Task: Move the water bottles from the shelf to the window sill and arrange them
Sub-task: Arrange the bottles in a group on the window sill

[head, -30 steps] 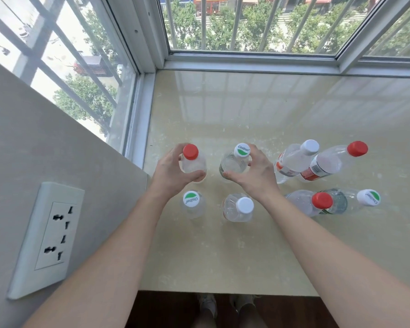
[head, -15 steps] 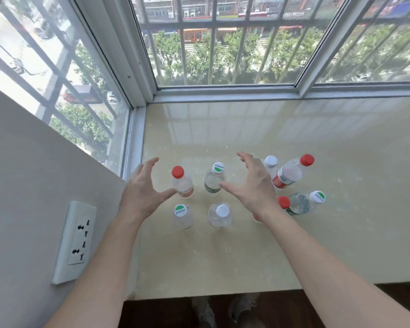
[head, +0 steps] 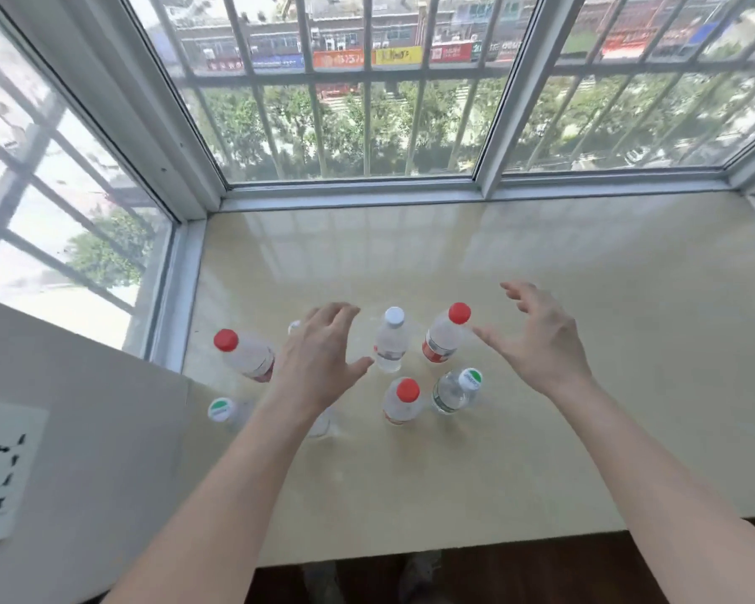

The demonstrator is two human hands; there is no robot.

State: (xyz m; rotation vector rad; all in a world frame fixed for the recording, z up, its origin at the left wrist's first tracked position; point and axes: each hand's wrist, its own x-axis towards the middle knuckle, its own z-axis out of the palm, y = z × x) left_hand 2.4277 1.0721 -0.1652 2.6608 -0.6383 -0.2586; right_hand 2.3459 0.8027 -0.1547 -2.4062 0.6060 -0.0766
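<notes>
Both hands are up over the window sill (head: pixel 541 451), and neither holds anything! The left hand (head: pixel 319 364) hovers with fingers spread, blocking one bottle so only its cap edge (head: pixel 294 326) peeks out, and the forearm hides most of another by the wrist. The right hand (head: pixel 541 342) is spread too, fingers loosely curved, just right of the far red-capped bottle (head: pixel 443 337).

Between the hands stand the white-capped bottle (head: pixel 391 342), the near red-capped bottle (head: pixel 404 401) and a green-capped bottle (head: pixel 456 388). Two more sit left, by the grey wall (head: pixel 83 429) with its socket (head: pixel 1 468). All are clear ribbed plastic, upright on glossy cream stone, with a barred window (head: pixel 367 124) behind.

A second ago each hand gripped a bottle in the left group. Both have let go and swung right.
</notes>
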